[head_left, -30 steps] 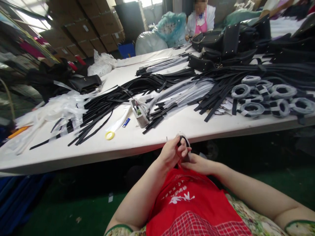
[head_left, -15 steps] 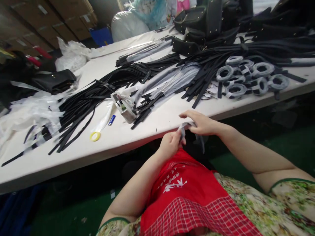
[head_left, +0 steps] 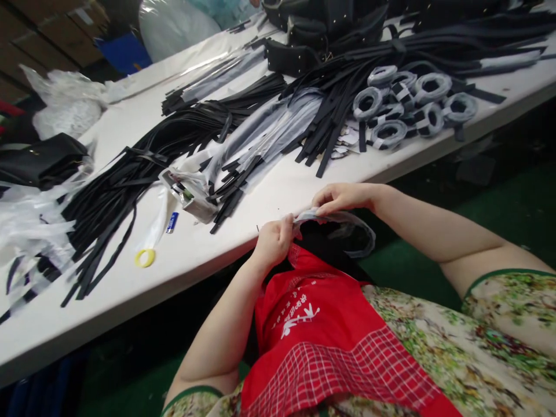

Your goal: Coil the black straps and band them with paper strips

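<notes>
A strap wrapped in clear plastic [head_left: 362,225] runs between my two hands at the front edge of the table, its loop hanging over the dark floor on the right. My left hand [head_left: 274,236] is closed, pinching the strap's left part. On the right, my right hand [head_left: 341,198] grips the same strap between thumb and fingers. Some of the strap is hidden behind my fingers. Several coiled, plastic-wrapped straps [head_left: 432,87] lie piled on the table beyond my right hand.
The white table [head_left: 174,263] carries bundles of black straps [head_left: 143,142], a tape dispenser [head_left: 191,200], a yellow tape roll [head_left: 145,258] and a small blue object [head_left: 172,222]. Black bags [head_left: 295,57] stand at the back. Crumpled plastic [head_left: 69,107] lies at left.
My hands have drawn the wrapped strap out into a wider loop. My right hand has closed on it. The view has shifted, so the table's contents appear farther left.
</notes>
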Motion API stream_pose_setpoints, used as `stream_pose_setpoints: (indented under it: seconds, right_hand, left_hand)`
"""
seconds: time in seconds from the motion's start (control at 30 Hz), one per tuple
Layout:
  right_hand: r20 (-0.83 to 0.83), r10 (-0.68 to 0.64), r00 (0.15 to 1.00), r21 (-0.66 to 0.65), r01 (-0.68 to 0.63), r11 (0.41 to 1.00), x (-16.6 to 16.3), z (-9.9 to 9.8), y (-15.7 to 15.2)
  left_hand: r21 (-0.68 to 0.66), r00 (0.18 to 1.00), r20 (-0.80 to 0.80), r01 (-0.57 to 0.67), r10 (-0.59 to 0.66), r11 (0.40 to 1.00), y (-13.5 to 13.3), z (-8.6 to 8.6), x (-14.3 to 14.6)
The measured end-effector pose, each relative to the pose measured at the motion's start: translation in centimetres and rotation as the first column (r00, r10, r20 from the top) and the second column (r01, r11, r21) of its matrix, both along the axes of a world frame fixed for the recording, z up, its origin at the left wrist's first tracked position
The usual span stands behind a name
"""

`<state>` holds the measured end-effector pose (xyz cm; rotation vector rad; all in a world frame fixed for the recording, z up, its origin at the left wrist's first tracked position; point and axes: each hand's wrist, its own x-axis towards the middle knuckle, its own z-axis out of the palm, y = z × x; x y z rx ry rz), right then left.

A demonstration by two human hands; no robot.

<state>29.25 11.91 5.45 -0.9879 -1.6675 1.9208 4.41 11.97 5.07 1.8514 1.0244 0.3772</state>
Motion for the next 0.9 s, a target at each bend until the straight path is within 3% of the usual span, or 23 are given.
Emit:
stream_pose_setpoints:
  seconds: [0.07,0.13,0.2,0.37,0.43,0.5,0.6,0.7,0.8,0.9]
  right_hand:
    - [0.012,0.025,1.000,0.009,-0.025,1.000,0.7,-0.1,0.6]
    - [-0.001,0.019,1.000,0.010,-0.019,1.000,0.8,-0.2,0.8]
    - [-0.001,0.004,1.000,0.050,-0.003,0.999,0.8,-0.2,0.8]
    - [0.126,0.090,0.988,0.067,-0.099,0.993,0.6,-1.0,0.6]
    - [0.204,0.096,0.974,0.065,-0.111,0.992,0.0,-1.7,0.3]
    - [0.227,0.072,0.971,0.085,-0.093,0.992,-0.7,-2.4,0.1]
    - [0.115,0.015,0.993,0.090,-0.025,0.996,-1.5,-3.2,0.2]
    - [0.005,-0.090,0.996,0.094,0.089,0.992,-1.8,-3.9,0.9]
    - [0.047,-0.192,0.980,0.105,0.186,0.977,-1.4,-4.3,1.7]
    - [0.082,-0.248,0.965,0.154,0.234,0.960,-1.8,-4.3,1.7]
  left_hand:
    - [-0.337,0.989,0.123,-0.035,0.081,0.941,0.3,1.1,0.0]
    - [-0.507,0.971,0.204,-0.007,0.128,0.862,1.0,2.0,-0.2]
    - [-0.526,0.981,0.164,0.001,0.100,0.851,1.7,2.6,-0.5]
    - [-0.420,0.966,-0.245,-0.032,-0.079,0.907,2.7,3.0,-0.9]
    - [-0.488,0.955,-0.255,0.009,-0.152,0.873,2.8,3.2,-1.0]
    - [-0.618,0.978,-0.113,0.069,-0.176,0.783,2.9,3.5,-1.2]
    - [-0.760,0.979,0.203,0.153,0.006,0.632,3.3,4.3,-1.7]
    - [-0.811,0.899,0.356,0.163,0.254,0.562,3.9,5.1,-2.2]
    - [-0.828,0.783,0.439,0.160,0.442,0.538,4.6,5.9,-2.4]
    - [-0.816,0.599,0.521,0.139,0.608,0.562,5.4,6.7,-2.5]
